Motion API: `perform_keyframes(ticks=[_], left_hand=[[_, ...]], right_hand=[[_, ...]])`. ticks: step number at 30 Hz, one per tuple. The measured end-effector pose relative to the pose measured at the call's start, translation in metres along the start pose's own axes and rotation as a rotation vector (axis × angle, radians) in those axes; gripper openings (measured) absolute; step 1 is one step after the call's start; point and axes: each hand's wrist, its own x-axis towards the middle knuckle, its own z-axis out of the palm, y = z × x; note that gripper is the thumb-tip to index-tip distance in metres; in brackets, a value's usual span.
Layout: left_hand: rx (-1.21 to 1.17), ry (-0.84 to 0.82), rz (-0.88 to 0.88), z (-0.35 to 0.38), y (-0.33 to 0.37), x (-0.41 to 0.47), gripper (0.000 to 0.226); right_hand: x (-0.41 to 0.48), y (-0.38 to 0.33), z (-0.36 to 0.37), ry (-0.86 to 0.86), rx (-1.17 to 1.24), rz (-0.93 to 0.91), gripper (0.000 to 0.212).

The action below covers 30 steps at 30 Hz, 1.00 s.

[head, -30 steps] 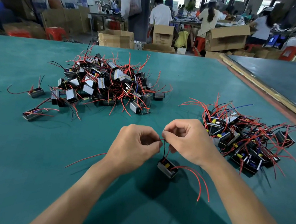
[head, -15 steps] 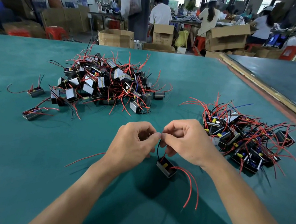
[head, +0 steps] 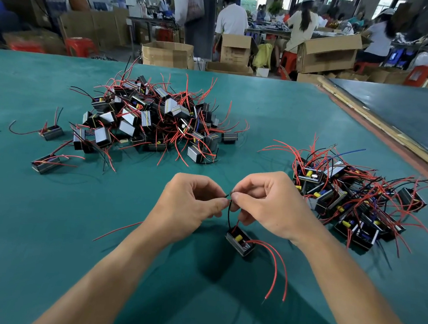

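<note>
Table (head: pixel 30 235), perhaps felt; module heaps (head: pixel 157 119)

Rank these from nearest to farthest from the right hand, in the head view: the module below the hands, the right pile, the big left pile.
1. Module, just below the right hand, which pinches its black wire.
2. Right pile, beside the hand on its right.
3. Big left pile, farther back on the left.
</note>
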Motion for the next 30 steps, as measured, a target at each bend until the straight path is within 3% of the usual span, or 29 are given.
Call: perform_keyframes(ticks=[12,25,30], left_hand=[[0.014,-0.07,0.009,-0.003,0.006,-0.004,0.026],[-0.027,-0.084,-0.022,-0.001,0.01,-0.007,0.016],[-0.007,-0.052,-0.057,-0.001,0.01,-0.006,0.012]], right_hand=[[0.0,0.0,-0.001,-0.016,-0.02,0.004,0.015],[0.001,0.001,-0.001,-0.052,0.019,-0.013,0.018],[0.0,-0.001,-0.01,-0.019,-0.013,-0.143,0.021]])
